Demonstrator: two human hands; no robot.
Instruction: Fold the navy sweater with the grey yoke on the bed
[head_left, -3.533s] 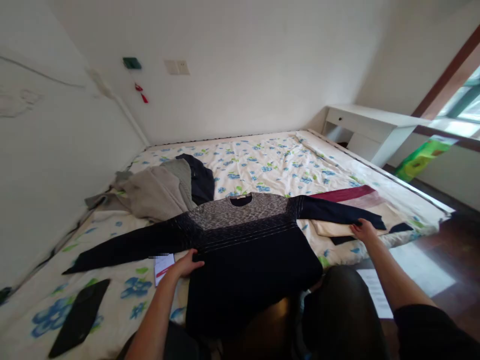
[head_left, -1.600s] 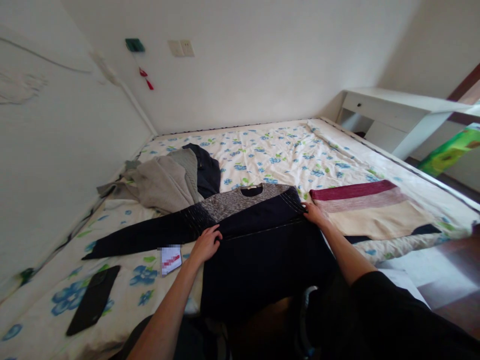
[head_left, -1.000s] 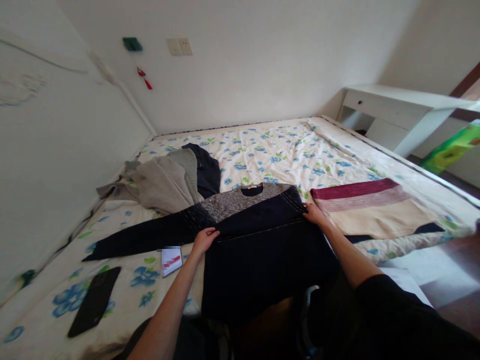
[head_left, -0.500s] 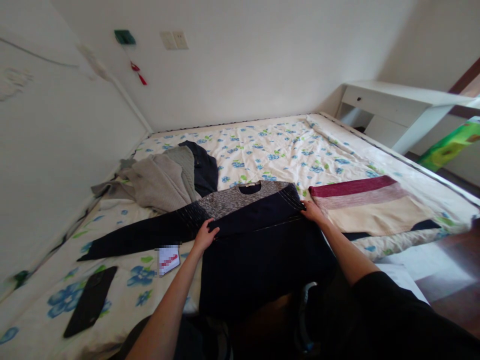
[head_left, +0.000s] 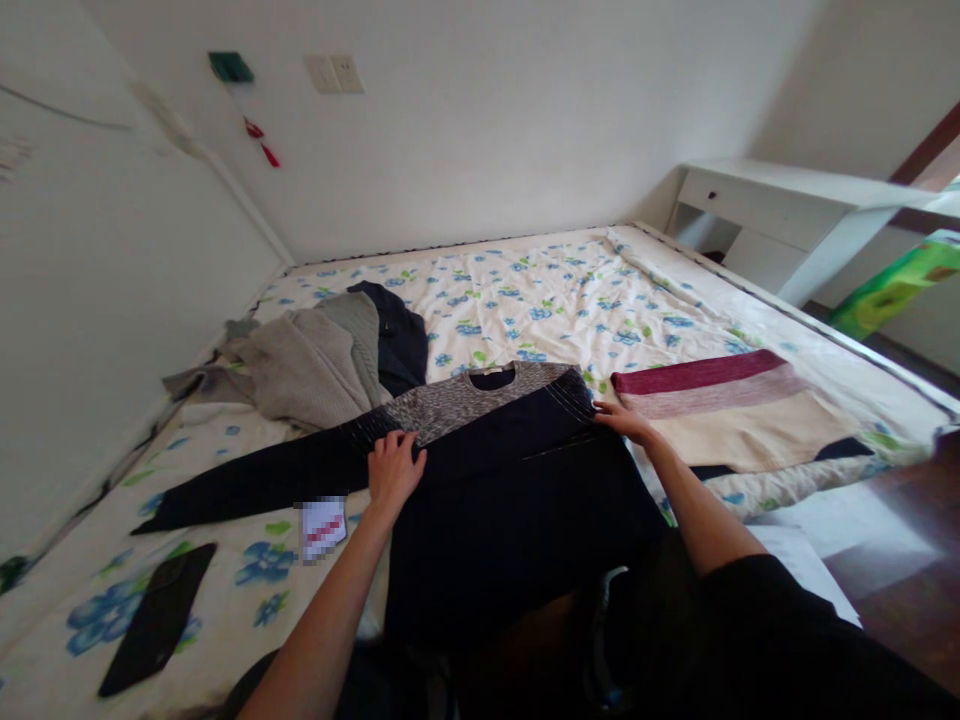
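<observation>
Compared with half a second earlier, the left hand (head_left: 393, 468) has been shifted up the dark sweater (head_left: 510, 490) on the bed (head_left: 540, 300), laid flat, fingers spread. Its folded sleeve edge is pressed by the right hand (head_left: 626, 421), unclenched.

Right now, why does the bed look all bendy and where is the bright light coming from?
Head view: the wide lens bends the bed edges and wall lines outward; daylight glares from the window side at far right, washing out the white desk; the dark sweater loses detail in shadow; the small card is blurred.
</observation>
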